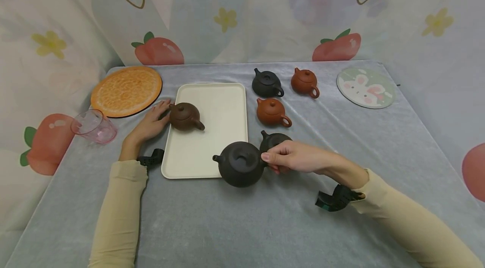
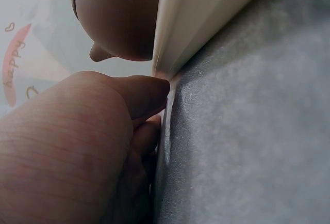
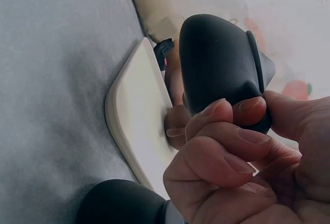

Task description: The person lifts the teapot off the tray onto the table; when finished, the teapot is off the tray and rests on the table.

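My right hand (image 1: 289,156) grips a black teapot (image 1: 239,169) by its handle. In the right wrist view this teapot (image 3: 216,61) hangs raised above the table, its spout pointing left in the head view, over the tray's near right corner. My left hand (image 1: 150,123) rests on the table beside the left edge of the cream tray (image 1: 212,95), fingers relaxed, with the thumb (image 2: 147,94) right at the tray's side. A brown teapot (image 1: 184,116) sits on the tray near that hand. Another black teapot (image 1: 273,138) stands on the table, partly hidden behind my right hand.
Right of the tray stand an orange-brown teapot (image 1: 271,112), a second orange-brown teapot (image 1: 304,81) and a black teapot (image 1: 267,83). A round orange mat (image 1: 126,91) and a pink glass (image 1: 96,127) are at the left, a rabbit-print mat (image 1: 365,87) at the far right.
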`<state>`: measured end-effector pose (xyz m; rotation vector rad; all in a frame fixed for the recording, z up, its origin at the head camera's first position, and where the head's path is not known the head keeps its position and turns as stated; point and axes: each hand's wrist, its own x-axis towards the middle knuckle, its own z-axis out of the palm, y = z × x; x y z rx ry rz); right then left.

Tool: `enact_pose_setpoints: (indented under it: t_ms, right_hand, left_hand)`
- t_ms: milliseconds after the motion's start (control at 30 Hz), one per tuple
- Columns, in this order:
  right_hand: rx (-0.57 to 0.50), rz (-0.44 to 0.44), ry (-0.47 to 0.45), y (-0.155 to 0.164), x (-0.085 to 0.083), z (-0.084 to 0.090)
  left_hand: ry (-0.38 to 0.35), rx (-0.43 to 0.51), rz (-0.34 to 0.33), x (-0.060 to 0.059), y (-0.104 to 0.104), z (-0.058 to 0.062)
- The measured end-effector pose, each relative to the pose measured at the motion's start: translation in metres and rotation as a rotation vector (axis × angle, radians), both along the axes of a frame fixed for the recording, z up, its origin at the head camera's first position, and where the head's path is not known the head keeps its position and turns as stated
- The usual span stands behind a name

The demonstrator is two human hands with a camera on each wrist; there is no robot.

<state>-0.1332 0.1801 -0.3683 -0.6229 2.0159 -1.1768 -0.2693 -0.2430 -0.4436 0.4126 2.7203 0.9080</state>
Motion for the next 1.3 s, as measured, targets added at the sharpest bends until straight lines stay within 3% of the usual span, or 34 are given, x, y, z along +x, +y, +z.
enact_pose_setpoints:
  t_ms: [1300]
  right_hand:
    - [-0.071,0.014,-0.034,0.04,0.031,-0.017]
  left_hand:
    - [-0.015,-0.02,0.002,0.0,0.001,0.002]
